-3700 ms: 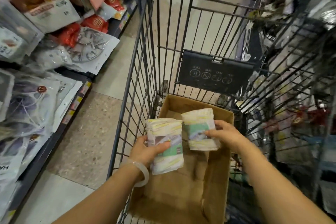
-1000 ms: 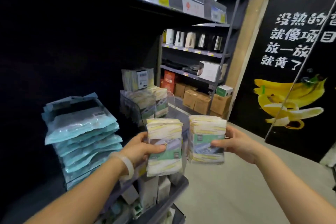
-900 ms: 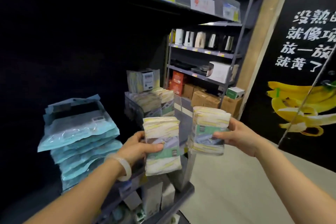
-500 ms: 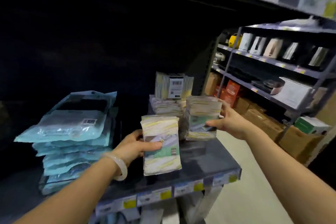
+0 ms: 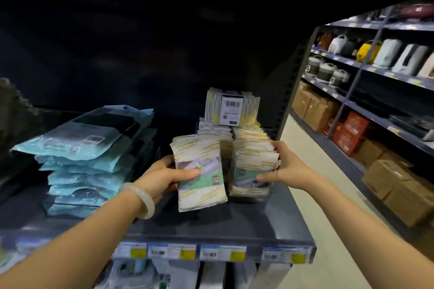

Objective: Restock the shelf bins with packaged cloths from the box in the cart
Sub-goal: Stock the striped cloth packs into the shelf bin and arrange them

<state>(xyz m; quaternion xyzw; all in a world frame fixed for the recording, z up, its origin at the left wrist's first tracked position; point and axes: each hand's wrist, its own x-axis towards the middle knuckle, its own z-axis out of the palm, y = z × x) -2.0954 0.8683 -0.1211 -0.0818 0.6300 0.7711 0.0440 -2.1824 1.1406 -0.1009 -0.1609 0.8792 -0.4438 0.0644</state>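
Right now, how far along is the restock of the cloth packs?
Done: packs already sit in the clear shelf bin, one barcoded pack on top. In hand: the right hand is setting its cloth pack at the bin's front; the left hand holds a second pack just beside it, not yet placed. Left: seat both. The cart is out of view, so remaining stock is unknown.

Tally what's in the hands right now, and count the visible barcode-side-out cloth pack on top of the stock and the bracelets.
Cloth packs held: 2, one in the left hand, the left pack, and one in the right hand, the right pack
Barcode-side-out pack on top: 1
Bracelet: 1
Total: 4
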